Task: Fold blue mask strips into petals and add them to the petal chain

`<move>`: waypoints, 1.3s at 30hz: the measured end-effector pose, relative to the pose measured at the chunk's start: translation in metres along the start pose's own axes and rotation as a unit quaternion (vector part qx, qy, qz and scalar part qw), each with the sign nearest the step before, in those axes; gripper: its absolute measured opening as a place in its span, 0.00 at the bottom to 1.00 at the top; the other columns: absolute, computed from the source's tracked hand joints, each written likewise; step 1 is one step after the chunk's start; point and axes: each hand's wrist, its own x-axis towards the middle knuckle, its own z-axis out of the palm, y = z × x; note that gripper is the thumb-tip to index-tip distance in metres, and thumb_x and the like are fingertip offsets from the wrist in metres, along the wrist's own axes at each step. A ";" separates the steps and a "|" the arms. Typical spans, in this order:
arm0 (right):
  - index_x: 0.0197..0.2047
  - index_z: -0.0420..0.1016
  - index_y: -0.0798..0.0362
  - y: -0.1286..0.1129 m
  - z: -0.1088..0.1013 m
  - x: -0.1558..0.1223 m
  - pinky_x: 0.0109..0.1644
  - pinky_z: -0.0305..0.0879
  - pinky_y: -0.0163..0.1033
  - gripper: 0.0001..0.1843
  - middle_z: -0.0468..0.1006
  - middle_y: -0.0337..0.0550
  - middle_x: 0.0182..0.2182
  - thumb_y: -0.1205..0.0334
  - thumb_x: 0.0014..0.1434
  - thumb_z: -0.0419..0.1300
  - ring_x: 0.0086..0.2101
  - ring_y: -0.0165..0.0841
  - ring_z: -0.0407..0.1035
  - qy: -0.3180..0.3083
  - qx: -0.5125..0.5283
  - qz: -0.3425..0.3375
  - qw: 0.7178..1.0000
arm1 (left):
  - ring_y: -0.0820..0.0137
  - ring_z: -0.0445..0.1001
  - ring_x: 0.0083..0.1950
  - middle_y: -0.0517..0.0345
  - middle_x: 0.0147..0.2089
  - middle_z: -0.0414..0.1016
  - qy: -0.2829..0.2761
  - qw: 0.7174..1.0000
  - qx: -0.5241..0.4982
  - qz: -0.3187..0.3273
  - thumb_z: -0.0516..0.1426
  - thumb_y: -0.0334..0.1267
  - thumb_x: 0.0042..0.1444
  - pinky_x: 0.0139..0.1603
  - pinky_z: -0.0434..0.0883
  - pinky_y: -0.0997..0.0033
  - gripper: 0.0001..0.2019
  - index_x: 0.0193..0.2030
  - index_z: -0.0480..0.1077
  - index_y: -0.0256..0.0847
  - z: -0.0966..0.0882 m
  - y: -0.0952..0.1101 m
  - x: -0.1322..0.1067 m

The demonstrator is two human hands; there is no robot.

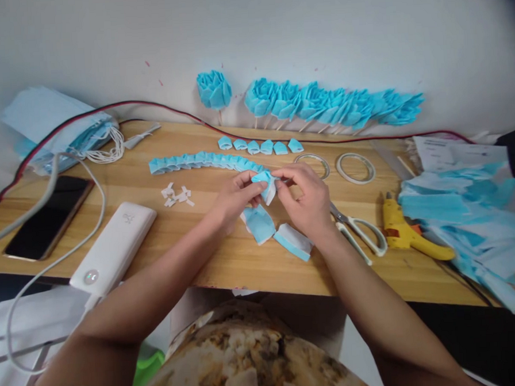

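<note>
Over the middle of the wooden table, both my hands are closed on one small piece of blue-and-white fabric (266, 187). My left hand (240, 195) pinches it from the left with thumb and fingers. From the right, the fingertips of my right hand (306, 193) grip its edge. Below my hands lie a flat blue piece (260, 224) and a rolled white-and-blue piece (293, 241). A long curved row of folded blue pieces (199, 160) runs left from behind my fingers. Scissors with pale handles (363, 233) rest beside my right wrist, partly hidden by it.
Blue fabric flowers on sticks (313, 103) lean against the wall. Two tape rolls (355, 169), a yellow glue gun (400, 229) and blue scraps (465, 205) lie right. White bits (176, 195), a power bank (113, 246), a phone (49, 218) and a looping cable are left.
</note>
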 end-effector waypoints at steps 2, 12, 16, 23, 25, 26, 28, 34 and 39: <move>0.45 0.78 0.46 0.001 0.000 0.000 0.44 0.74 0.46 0.13 0.81 0.43 0.41 0.72 0.63 0.57 0.43 0.37 0.76 0.001 -0.014 -0.017 1.000 | 0.77 0.67 0.25 0.63 0.23 0.71 -0.002 1.000 -0.001 -0.001 0.62 0.33 0.54 0.29 0.66 0.76 0.05 0.32 0.70 0.37 -0.001 0.000 0.000; 0.47 0.79 0.44 0.002 -0.001 0.000 0.49 0.73 0.48 0.16 0.82 0.43 0.42 0.72 0.64 0.55 0.44 0.38 0.76 -0.007 -0.050 -0.039 0.998 | 0.77 0.67 0.25 0.64 0.24 0.70 0.002 1.000 -0.018 0.005 0.64 0.38 0.53 0.28 0.65 0.76 0.08 0.32 0.70 0.38 -0.001 0.000 0.001; 0.47 0.80 0.41 0.001 -0.002 -0.001 0.50 0.71 0.50 0.19 0.81 0.42 0.43 0.72 0.64 0.54 0.45 0.40 0.75 -0.023 -0.035 -0.013 0.999 | 0.77 0.68 0.27 0.63 0.27 0.70 0.015 1.000 -0.025 -0.004 0.66 0.42 0.52 0.28 0.66 0.77 0.11 0.32 0.71 0.39 0.000 0.002 -0.001; 0.47 0.81 0.40 0.000 -0.002 -0.001 0.50 0.71 0.50 0.21 0.81 0.42 0.42 0.73 0.63 0.53 0.45 0.39 0.74 -0.031 -0.024 -0.010 0.999 | 0.77 0.68 0.29 0.63 0.29 0.70 0.027 0.999 -0.014 -0.013 0.67 0.40 0.49 0.28 0.66 0.78 0.11 0.33 0.71 0.38 0.001 0.001 -0.001; 0.46 0.81 0.41 -0.001 -0.002 -0.001 0.50 0.71 0.50 0.19 0.81 0.42 0.42 0.73 0.63 0.54 0.45 0.39 0.75 -0.027 -0.018 -0.014 0.999 | 0.77 0.68 0.29 0.63 0.29 0.71 0.034 0.999 -0.013 -0.019 0.66 0.39 0.49 0.28 0.66 0.78 0.09 0.33 0.72 0.38 0.001 0.000 0.000; 0.46 0.80 0.42 -0.001 -0.002 -0.002 0.50 0.71 0.49 0.18 0.81 0.42 0.43 0.72 0.63 0.54 0.45 0.39 0.75 -0.022 -0.008 -0.007 1.000 | 0.77 0.68 0.29 0.63 0.29 0.71 0.036 0.999 -0.012 -0.020 0.66 0.38 0.49 0.28 0.66 0.77 0.09 0.33 0.72 0.38 0.001 0.000 0.000; 0.48 0.79 0.43 0.000 -0.001 -0.002 0.50 0.72 0.48 0.16 0.81 0.42 0.44 0.70 0.64 0.55 0.45 0.37 0.75 -0.004 0.040 0.039 0.998 | 0.77 0.68 0.29 0.62 0.28 0.71 0.039 0.999 -0.006 -0.014 0.65 0.37 0.49 0.28 0.67 0.77 0.08 0.32 0.72 0.37 0.000 -0.001 0.001; 0.53 0.74 0.44 0.010 0.002 -0.001 0.42 0.76 0.42 0.15 0.82 0.41 0.46 0.61 0.63 0.58 0.44 0.35 0.77 -0.008 0.276 0.257 0.926 | 0.78 0.66 0.26 0.63 0.27 0.71 0.028 0.999 0.020 0.012 0.66 0.41 0.51 0.28 0.66 0.76 0.10 0.33 0.72 0.37 -0.002 -0.006 0.003; 0.52 0.76 0.44 0.006 0.000 0.002 0.47 0.77 0.45 0.15 0.82 0.40 0.45 0.53 0.63 0.60 0.45 0.36 0.77 -0.068 0.371 0.331 0.865 | 0.78 0.65 0.26 0.63 0.28 0.71 0.014 0.999 0.030 0.018 0.65 0.41 0.51 0.28 0.64 0.76 0.10 0.34 0.72 0.38 -0.002 -0.007 0.002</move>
